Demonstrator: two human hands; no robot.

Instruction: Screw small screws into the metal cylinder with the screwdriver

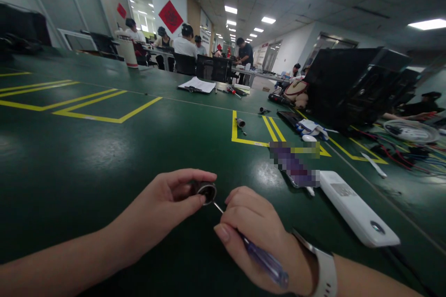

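My left hand (163, 206) pinches a small dark metal ring-shaped part (206, 191) between thumb and fingers, just above the green table (104, 158). My right hand (254, 232), with a white watch on the wrist, is closed round a screwdriver with a clear purple handle (265, 262). The screwdriver's thin metal shaft (218, 207) points up and left, its tip at the lower edge of the ring part. Both hands are close together at the near middle of the table.
A white oblong device (355, 213) and a blurred-out object (294, 162) lie to the right. Farther back are a small metal part (240, 123), gloves (311, 127), black equipment (351, 86), cables (400, 148) and a clipboard with papers (197, 85). Several people sit at distant tables.
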